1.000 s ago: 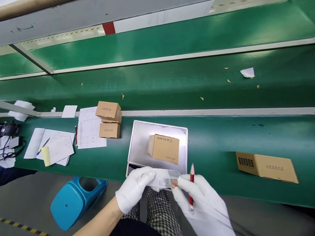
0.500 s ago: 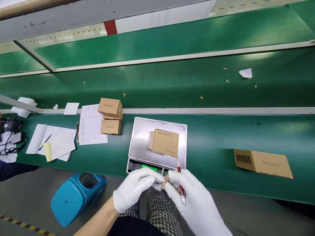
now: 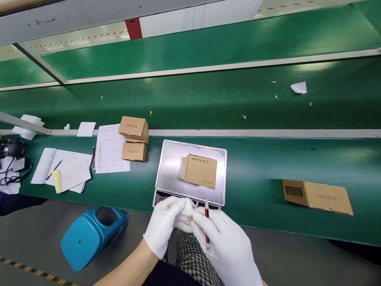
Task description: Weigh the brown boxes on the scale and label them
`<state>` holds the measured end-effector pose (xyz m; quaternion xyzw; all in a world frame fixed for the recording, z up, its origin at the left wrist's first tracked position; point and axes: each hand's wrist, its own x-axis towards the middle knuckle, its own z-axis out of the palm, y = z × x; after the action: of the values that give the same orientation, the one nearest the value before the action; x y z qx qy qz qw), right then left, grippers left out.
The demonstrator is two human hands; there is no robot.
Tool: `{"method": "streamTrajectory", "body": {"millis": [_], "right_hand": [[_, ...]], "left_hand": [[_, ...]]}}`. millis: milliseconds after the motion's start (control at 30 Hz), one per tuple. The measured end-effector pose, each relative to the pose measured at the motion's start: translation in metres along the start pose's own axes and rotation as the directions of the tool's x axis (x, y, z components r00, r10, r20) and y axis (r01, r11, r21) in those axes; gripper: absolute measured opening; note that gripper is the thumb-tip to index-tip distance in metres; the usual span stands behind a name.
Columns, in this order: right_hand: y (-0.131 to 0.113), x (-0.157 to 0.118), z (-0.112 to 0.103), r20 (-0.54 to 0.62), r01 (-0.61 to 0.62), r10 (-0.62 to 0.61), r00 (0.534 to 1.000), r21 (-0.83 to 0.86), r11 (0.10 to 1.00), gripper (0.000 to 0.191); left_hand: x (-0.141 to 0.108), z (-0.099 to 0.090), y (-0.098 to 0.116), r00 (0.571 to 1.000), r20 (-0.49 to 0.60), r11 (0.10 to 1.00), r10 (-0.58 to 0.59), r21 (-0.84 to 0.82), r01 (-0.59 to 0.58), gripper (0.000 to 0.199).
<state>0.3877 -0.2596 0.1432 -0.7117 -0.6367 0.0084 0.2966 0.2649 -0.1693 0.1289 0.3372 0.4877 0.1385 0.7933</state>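
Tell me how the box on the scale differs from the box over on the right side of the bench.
The scale box rests on a metal pan; the right-hand box sits on the green bench. The scale box shows RoHS and CE marks; the right-hand box shows a dark patterned patch on one side. The scale box looks shorter in view than the right-hand box. Both are brown cardboard.

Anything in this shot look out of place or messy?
Yes, mildly: a white paper scrap and several small tan bits lie scattered on the green surface beyond the scale, like stray litter. The box on the scale shows no obvious damage.
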Motion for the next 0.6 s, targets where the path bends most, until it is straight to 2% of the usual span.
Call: {"method": "streamTrajectory", "body": {"millis": [67, 100, 133, 167, 233, 300, 367, 433, 500, 600], "right_hand": [[0.012, 0.012, -0.005, 0.068, -0.161, 0.152, 0.986, 0.164, 0.973, 0.017], [0.021, 0.019, -0.007, 0.112, -0.283, 0.265, 0.958, 0.213, 0.935, 0.018], [0.032, 0.027, -0.009, 0.16, -0.41, 0.381, 0.91, 0.231, 0.882, 0.019], [0.043, 0.034, -0.009, 0.208, -0.523, 0.484, 0.85, 0.225, 0.822, 0.02], [0.065, 0.048, -0.006, 0.299, -0.665, 0.602, 0.741, 0.2, 0.72, 0.024], [0.08, 0.059, 0.002, 0.387, -0.709, 0.613, 0.689, 0.189, 0.679, 0.027], [0.087, 0.065, 0.011, 0.422, -0.71, 0.601, 0.679, 0.168, 0.684, 0.028], [0.086, 0.067, 0.02, 0.412, -0.7, 0.602, 0.684, 0.141, 0.7, 0.029], [0.083, 0.066, 0.027, 0.375, -0.697, 0.616, 0.693, 0.13, 0.706, 0.03], [0.079, 0.061, 0.035, 0.309, -0.695, 0.64, 0.704, 0.11, 0.711, 0.029]], "left_hand": [[0.006, -0.003, -0.001, 0.999, -0.039, 0.996, 0.016, 0.086, -0.012, 0.033], [0.008, -0.005, -0.001, 0.995, -0.063, 0.979, 0.074, 0.193, -0.061, 0.029], [0.011, -0.006, -0.002, 0.982, -0.073, 0.93, 0.175, 0.339, -0.14, 0.025], [0.013, -0.008, -0.002, 0.953, -0.045, 0.832, 0.3, 0.5, -0.239, 0.022], [0.017, -0.009, -0.004, 0.85, 0.132, 0.503, 0.51, 0.756, -0.419, 0.022], [0.023, -0.008, -0.008, 0.747, 0.333, 0.161, 0.576, 0.849, -0.503, 0.021], [0.029, -0.007, -0.011, 0.701, 0.449, -0.066, 0.554, 0.863, -0.5, 0.02], [0.036, -0.005, -0.014, 0.692, 0.489, -0.184, 0.531, 0.864, -0.469, 0.019], [0.041, -0.004, -0.016, 0.694, 0.503, -0.24, 0.515, 0.862, -0.447, 0.017], [0.045, -0.004, -0.018, 0.705, 0.509, -0.272, 0.493, 0.86, -0.431, 0.016]]}}
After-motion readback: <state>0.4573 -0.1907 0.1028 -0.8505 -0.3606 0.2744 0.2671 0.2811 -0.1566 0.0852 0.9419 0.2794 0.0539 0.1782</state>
